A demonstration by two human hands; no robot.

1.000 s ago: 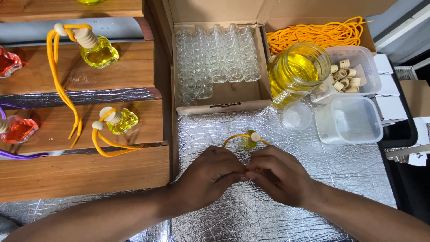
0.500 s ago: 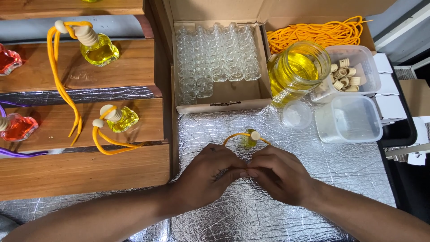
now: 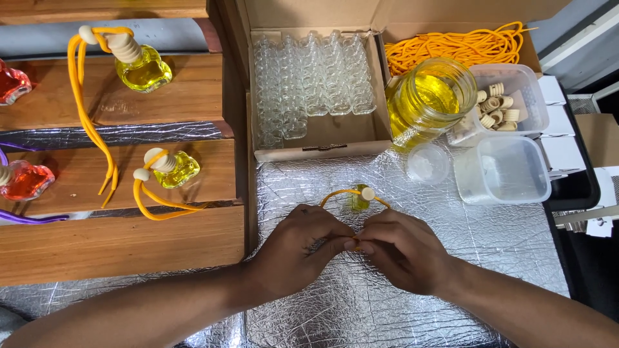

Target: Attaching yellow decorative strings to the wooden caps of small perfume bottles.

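Left hand (image 3: 300, 248) and right hand (image 3: 400, 251) meet fingertip to fingertip on the foil mat (image 3: 490, 258), both pinching the orange cord (image 3: 335, 194) of a small bottle of yellow liquid (image 3: 360, 200) lying just beyond them. Cardboard box (image 3: 322, 132) holds empty glass bottles. Glass jar (image 3: 429, 102): yellow liquid. Clear tub (image 3: 516, 87): wooden caps. Second tub (image 3: 506, 171): contents unclear.

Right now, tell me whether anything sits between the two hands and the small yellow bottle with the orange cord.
Nothing visible does. The left hand and right hand meet fingertip to fingertip, pinching the orange cord just in front of the small yellow bottle. Only bare foil mat lies around them.
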